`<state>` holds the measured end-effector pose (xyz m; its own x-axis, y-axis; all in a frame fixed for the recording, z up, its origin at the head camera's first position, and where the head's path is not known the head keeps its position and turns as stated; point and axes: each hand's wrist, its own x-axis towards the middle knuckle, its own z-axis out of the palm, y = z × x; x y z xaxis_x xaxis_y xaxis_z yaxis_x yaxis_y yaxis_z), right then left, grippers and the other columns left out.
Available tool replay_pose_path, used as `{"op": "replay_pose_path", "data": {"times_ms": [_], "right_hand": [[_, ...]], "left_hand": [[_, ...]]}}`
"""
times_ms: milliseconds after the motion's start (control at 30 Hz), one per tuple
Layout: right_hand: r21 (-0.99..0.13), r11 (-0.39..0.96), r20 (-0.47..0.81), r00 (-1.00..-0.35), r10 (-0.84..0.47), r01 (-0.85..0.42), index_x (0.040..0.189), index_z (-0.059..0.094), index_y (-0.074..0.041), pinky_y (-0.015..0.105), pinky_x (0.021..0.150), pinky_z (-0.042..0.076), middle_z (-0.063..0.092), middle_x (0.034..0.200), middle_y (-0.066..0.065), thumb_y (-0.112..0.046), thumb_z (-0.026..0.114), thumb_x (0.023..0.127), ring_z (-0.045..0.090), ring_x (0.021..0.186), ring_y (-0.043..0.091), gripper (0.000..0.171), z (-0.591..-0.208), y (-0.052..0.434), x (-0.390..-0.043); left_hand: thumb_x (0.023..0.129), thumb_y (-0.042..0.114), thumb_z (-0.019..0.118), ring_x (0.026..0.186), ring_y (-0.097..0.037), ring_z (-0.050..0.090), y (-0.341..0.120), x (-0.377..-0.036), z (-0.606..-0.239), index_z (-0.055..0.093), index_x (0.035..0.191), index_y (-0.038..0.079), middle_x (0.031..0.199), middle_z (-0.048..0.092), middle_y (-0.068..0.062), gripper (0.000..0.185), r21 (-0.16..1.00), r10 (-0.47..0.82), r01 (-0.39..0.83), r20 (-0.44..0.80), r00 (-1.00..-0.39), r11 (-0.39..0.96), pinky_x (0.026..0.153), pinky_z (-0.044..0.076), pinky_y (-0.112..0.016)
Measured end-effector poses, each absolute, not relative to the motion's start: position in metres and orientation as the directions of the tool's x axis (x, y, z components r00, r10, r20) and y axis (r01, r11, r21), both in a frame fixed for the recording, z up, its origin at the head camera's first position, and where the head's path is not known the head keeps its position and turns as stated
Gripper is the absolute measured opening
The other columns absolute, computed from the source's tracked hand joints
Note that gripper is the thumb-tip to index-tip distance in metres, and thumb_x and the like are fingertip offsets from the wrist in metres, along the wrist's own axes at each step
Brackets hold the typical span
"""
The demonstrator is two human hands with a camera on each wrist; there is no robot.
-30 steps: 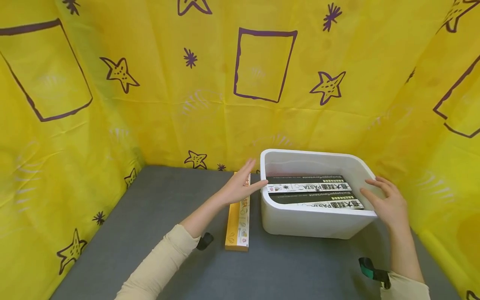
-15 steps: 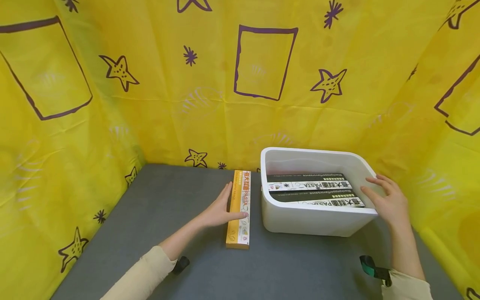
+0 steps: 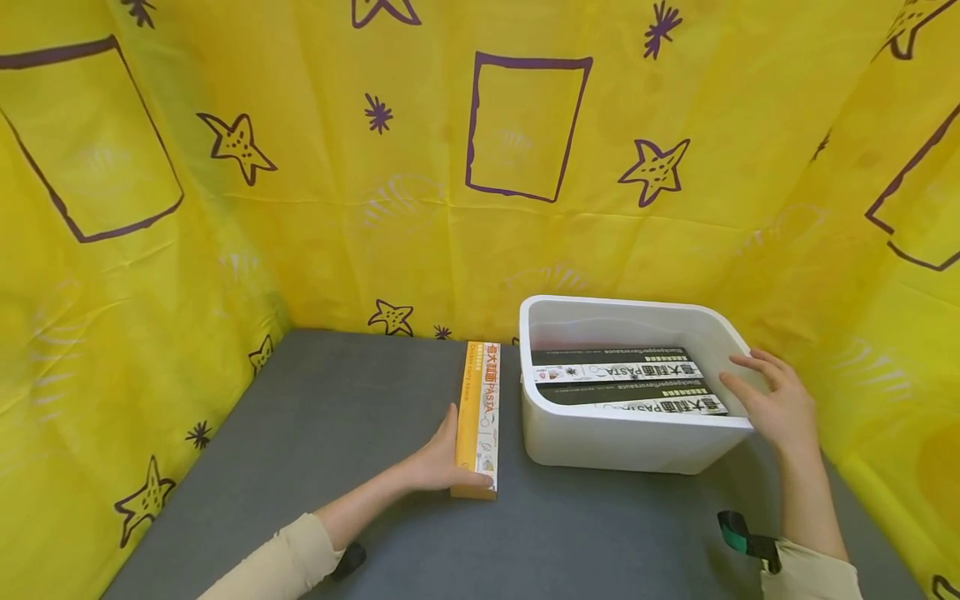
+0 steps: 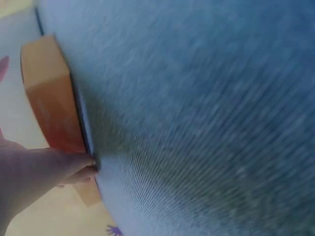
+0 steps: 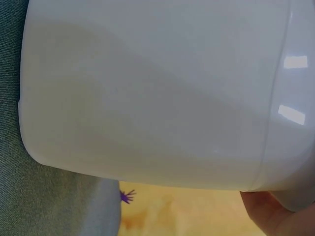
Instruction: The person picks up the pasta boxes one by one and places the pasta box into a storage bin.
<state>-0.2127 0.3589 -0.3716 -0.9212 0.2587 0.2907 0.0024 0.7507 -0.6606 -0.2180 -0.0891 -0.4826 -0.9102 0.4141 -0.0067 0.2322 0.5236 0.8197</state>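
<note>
The orange pasta box (image 3: 477,417), printed "PASTA" beside Chinese characters, lies on the grey mat (image 3: 337,433) just left of the white tub (image 3: 622,442). The left hand (image 3: 438,461) grips its near end, thumb over the top and fingers against its left side; half a second ago the hand lay flatter and farther up the box. Two black boxes (image 3: 622,381) in the tub also read "PASTA", their smaller lines too fine to read. The right hand (image 3: 776,408) rests on the tub's right rim with fingers spread, unmoved. The left wrist view is blurred.
</note>
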Motion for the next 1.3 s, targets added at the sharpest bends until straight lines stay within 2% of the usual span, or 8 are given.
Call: {"op": "replay_pose_path", "data": {"times_ms": [333,600,967,1133,1300], "right_hand": [[-0.669,0.743,0.29,-0.922,0.255,-0.005,0.126,0.053,-0.001,0.061,0.1,0.016,0.032,0.144,0.017,-0.039,0.056,0.088,0.023,0.131,0.042,0.054,-0.371,0.358,-0.213],[-0.675,0.738,0.28,-0.923,0.264,0.006,0.127,0.053,-0.002,0.061,0.1,0.017,0.031,0.144,0.016,-0.04,0.056,0.088,0.022,0.132,0.041,0.055,-0.372,0.36,-0.214],[-0.667,0.745,0.285,-0.923,0.26,0.004,0.127,0.053,-0.002,0.061,0.1,0.017,0.031,0.145,0.016,-0.04,0.056,0.088,0.022,0.132,0.04,0.054,-0.373,0.36,-0.214],[-0.671,0.741,0.277,-0.923,0.266,0.012,0.127,0.053,-0.002,0.061,0.1,0.017,0.031,0.145,0.015,-0.041,0.056,0.088,0.022,0.132,0.04,0.055,-0.373,0.36,-0.214],[-0.662,0.749,0.279,-0.924,0.262,0.012,0.127,0.053,-0.003,0.061,0.099,0.017,0.031,0.145,0.016,-0.042,0.055,0.088,0.022,0.132,0.041,0.055,-0.373,0.36,-0.214]], "left_hand": [[0.051,0.036,0.088,0.134,-0.038,0.012,-0.082,-0.205,-0.494,-0.01,0.14,-0.01,0.147,0.001,-0.029,0.141,0.829,0.385,0.23,0.019,-0.923,0.51,0.104,0.02,-0.053],[0.053,0.042,0.086,0.135,-0.038,0.011,-0.079,-0.202,-0.495,-0.008,0.141,-0.01,0.148,0.001,-0.028,0.139,0.802,0.365,0.222,0.006,-0.931,0.555,0.104,0.02,-0.054],[0.054,0.047,0.085,0.132,-0.037,0.016,-0.074,-0.202,-0.498,-0.008,0.141,-0.009,0.147,0.009,-0.025,0.139,0.787,0.337,0.223,0.02,-0.941,0.576,0.103,0.021,-0.053],[0.053,0.042,0.086,0.131,-0.036,0.02,-0.073,-0.202,-0.501,-0.006,0.141,-0.01,0.145,0.012,-0.026,0.138,0.794,0.328,0.238,0.051,-0.943,0.559,0.103,0.023,-0.052],[0.051,0.031,0.088,0.127,-0.036,0.028,-0.073,-0.203,-0.501,-0.002,0.14,-0.012,0.142,0.017,-0.029,0.134,0.827,0.335,0.278,0.116,-0.935,0.489,0.101,0.027,-0.051]]}}
